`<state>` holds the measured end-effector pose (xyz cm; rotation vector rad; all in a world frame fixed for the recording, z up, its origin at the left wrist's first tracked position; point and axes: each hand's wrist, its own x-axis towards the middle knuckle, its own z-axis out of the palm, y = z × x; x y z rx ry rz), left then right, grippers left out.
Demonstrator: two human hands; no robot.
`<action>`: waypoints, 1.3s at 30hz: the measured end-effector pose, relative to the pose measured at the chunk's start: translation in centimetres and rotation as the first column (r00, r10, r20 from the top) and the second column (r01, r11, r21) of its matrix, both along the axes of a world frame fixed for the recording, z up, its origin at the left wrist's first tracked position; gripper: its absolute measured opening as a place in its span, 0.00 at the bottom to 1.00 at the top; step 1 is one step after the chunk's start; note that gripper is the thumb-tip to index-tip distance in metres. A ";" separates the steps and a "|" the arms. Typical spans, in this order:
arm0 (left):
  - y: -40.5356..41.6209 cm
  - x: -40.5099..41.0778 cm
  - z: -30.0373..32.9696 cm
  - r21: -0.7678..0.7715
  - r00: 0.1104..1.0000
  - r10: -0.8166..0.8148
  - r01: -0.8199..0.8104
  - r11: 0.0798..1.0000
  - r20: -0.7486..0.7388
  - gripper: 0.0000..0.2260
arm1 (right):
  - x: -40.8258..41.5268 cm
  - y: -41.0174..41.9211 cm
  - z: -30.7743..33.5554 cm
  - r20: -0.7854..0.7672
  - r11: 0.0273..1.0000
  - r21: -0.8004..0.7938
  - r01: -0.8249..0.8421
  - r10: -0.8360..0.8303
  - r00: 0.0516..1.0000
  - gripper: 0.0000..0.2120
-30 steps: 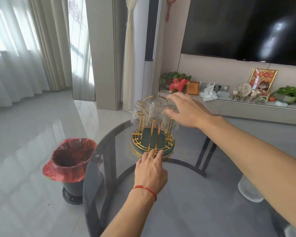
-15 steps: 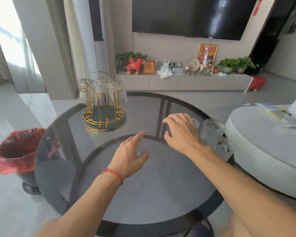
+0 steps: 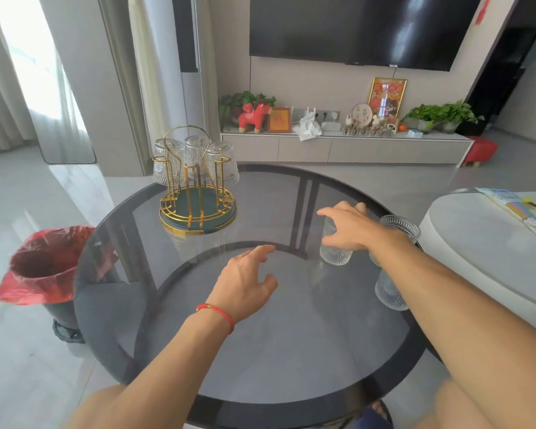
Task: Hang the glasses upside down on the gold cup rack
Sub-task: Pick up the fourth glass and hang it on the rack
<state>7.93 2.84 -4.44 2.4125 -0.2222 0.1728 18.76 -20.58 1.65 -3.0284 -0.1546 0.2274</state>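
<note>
Three glasses [image 3: 220,162] already hang mouth-down on the gold rack [image 3: 197,209] at 11 o'clock on the glass table [image 3: 260,351]. Right hand [image 3: 348,226] is draped over the next glass [image 3: 334,252] at 2 o'clock, fingers curling but not clearly clamped yet. Left hand [image 3: 245,283] hovers open, empty. I'd grip the ribbed wall low, lift straight, flip, then drop it over a free prong.
</note>
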 end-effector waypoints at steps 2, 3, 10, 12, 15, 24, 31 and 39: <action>0.2 0.2 0.0 0.001 1.000 0.003 -0.003 1.000 -0.028 0.23 | 0.1 0.4 -0.1 -0.032 0.998 0.050 -0.034 0.035 0.999 0.37; 0.3 0.4 0.0 -0.005 0.999 0.007 -0.008 1.000 -0.048 0.22 | 0.1 0.8 -0.1 -0.036 0.997 0.060 -0.052 0.054 0.998 0.37; 0.4 1.7 0.2 -0.364 0.939 0.078 -0.205 0.908 -0.335 0.17 | -1.7 5.6 0.1 -0.014 0.938 0.324 -0.121 0.132 0.991 0.27; 0.3 2.1 0.6 -0.555 0.909 0.056 -0.301 0.775 -0.414 0.15 | -2.1 6.8 0.0 -0.028 0.863 0.499 -0.078 0.106 0.994 0.27; 1.1 2.5 1.4 -0.752 0.893 -0.005 -0.375 0.542 -0.449 0.08 | -2.2 8.3 -0.2 -0.106 0.669 0.742 0.029 0.075 0.992 0.25; 3.9 4.0 2.3 -0.860 0.965 0.073 -0.259 0.439 -0.253 0.22 | -1.5 9.7 0.0 -0.210 0.695 0.718 -0.037 0.267 0.941 0.31; 5.8 7.5 1.9 -0.698 0.971 0.238 -0.162 0.698 0.013 0.16 | 1.9 11.6 0.5 -0.034 0.615 0.785 -0.076 0.166 0.986 0.36; 8.7 9.5 -3.4 0.247 0.971 0.239 -0.238 0.939 0.027 0.36 | 7.0 15.7 6.0 0.266 0.426 0.886 -0.182 -0.146 0.953 0.47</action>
